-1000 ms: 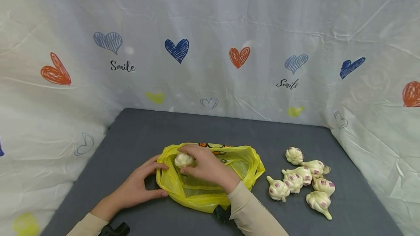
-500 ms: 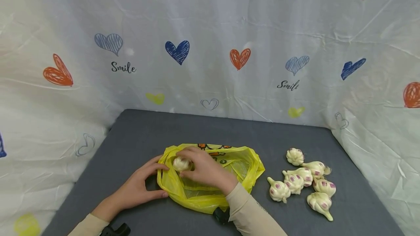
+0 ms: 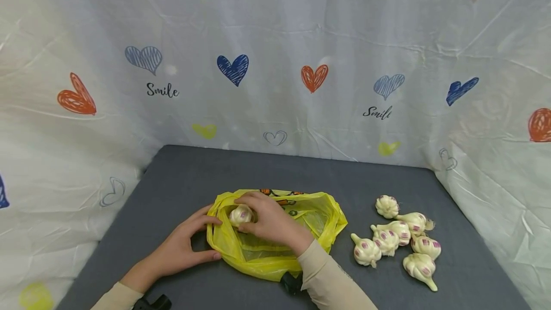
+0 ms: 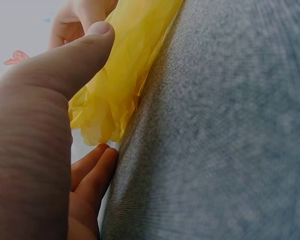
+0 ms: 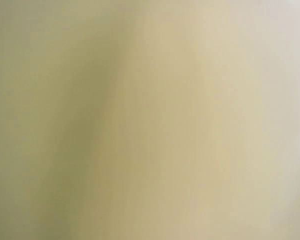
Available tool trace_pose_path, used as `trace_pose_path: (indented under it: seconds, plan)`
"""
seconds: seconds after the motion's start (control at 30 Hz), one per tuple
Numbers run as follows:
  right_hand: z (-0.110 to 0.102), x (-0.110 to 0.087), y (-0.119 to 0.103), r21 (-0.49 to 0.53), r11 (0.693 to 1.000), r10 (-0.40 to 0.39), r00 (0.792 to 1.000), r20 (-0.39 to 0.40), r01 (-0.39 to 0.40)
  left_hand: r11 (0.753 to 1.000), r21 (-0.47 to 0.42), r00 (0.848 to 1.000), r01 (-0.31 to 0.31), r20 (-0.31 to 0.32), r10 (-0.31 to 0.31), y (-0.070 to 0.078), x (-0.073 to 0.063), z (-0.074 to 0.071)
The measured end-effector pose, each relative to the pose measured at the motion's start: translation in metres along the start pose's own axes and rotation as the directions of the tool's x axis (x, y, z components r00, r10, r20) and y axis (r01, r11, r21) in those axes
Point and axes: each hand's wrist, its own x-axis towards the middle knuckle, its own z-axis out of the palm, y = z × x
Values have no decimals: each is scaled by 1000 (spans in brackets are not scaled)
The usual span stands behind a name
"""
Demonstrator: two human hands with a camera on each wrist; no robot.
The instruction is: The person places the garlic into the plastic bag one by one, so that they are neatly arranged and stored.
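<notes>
A yellow plastic bag [image 3: 254, 268] lies on the dark table with its mouth spread wide. My right hand [image 3: 275, 224] reaches into its left part and holds a garlic bulb [image 3: 241, 215] between thumb and fingers. At the bag's left side my left hand [image 3: 185, 243] rests with fingertips over the rim and thumb against the outside. In the left wrist view the left thumb [image 4: 85, 52] lies straight along the bag [image 4: 125, 65], and other fingers [image 4: 102, 175] touch its lower edge. The right wrist view is only a beige-yellow blur.
Several garlic bulbs [image 3: 398, 232] lie grouped on the table to the right of the bag. The dark tabletop [image 3: 301, 166] ends at a white curtain [image 3: 275, 23] printed with hearts, behind and at both sides.
The garlic bulb in my right hand has turned slightly inside the bag, now showing a purplish patch. My left hand and the loose bulbs stay put.
</notes>
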Motion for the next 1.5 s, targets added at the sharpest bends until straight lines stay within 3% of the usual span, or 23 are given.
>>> trace_pose_path:
  seconds: [0.53,1.0,1.5]
  plan:
    - [-9,-4,7,41,999,9,1000,-7,-9,1000,3,1000,18,1,-18,-2,2,3]
    - [-10,-3,7,16,1000,-2,999,38,2,999,6,999,39,-6,-39,-3,1,4]
    - [-16,-6,9,54,999,6,1000,0,-6,999,-28,999,43,1,-43,-6,-1,3]
